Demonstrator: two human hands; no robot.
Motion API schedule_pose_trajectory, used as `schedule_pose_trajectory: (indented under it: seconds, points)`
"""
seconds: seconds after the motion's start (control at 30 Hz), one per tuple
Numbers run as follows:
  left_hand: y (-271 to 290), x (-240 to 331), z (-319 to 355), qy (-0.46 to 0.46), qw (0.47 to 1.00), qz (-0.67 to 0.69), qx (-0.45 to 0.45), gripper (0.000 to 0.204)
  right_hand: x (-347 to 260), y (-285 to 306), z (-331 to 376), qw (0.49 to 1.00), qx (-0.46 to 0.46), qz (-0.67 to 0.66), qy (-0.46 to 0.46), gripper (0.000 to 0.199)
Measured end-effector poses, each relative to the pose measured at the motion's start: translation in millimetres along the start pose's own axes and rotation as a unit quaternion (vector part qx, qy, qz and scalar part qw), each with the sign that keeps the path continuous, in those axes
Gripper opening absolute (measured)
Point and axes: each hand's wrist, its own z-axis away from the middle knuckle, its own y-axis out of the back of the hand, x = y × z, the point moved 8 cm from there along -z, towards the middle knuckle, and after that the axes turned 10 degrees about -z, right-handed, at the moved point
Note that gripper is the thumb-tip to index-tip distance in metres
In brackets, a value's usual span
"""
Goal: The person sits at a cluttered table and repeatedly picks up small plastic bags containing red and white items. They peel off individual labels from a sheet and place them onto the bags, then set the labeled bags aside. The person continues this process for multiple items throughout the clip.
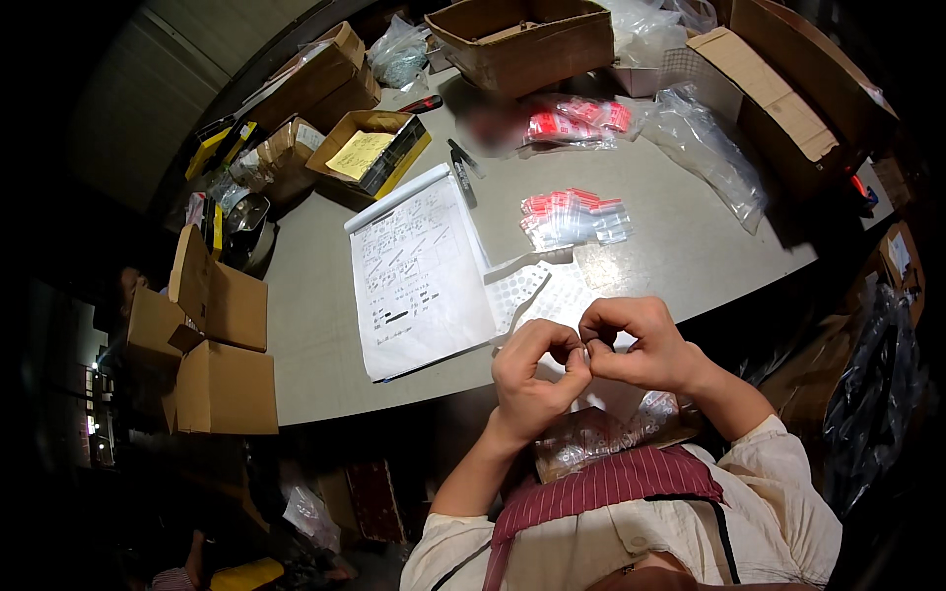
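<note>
Something very small, too small to be identified, is pinched between the fingertips of both hands, held close together just above the near table edge. The left hand (532, 379) is curled with thumb and forefinger closed on the piece; the right hand (636, 345) is curled against it from the other side, its fingertips touching those of the left. A clear plastic bag (601, 433) of small items is seen resting in the lap below the hands, against a striped apron (611, 488).

Just beyond the hands a white sticker sheet (527, 291) lies on the grey table (315, 325), beside a clipboard with handwritten paper (419, 276). Farther off, a pile of small red-topped zip bags (574, 217) is laid out, with a second pile (572, 123) behind it, and open cardboard boxes (522, 39) are ranged along the far edge.

Judging by the posture, a fine fingertip step is in hand, perhaps peeling or pressing a small piece. A steady, light pinch seems called for next, so that the piece is not dropped into the lap.
</note>
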Motion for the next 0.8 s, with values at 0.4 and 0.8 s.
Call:
schedule_pose_trajectory:
  seconds: [0.4, 0.8]
  points:
    - [-4.2, -14.2, 8.6, 0.120, 0.984, 0.130, -0.018, 0.009, 17.9, -1.9, 5.1, 0.976, 0.027, -0.193, -0.092, 0.007]
    - [-17.7, -43.5, 24.3, 0.281, 0.901, 0.320, -0.084, 0.013, 29.0, -8.4, 3.9, 0.924, 0.002, -0.330, -0.195, 0.006]
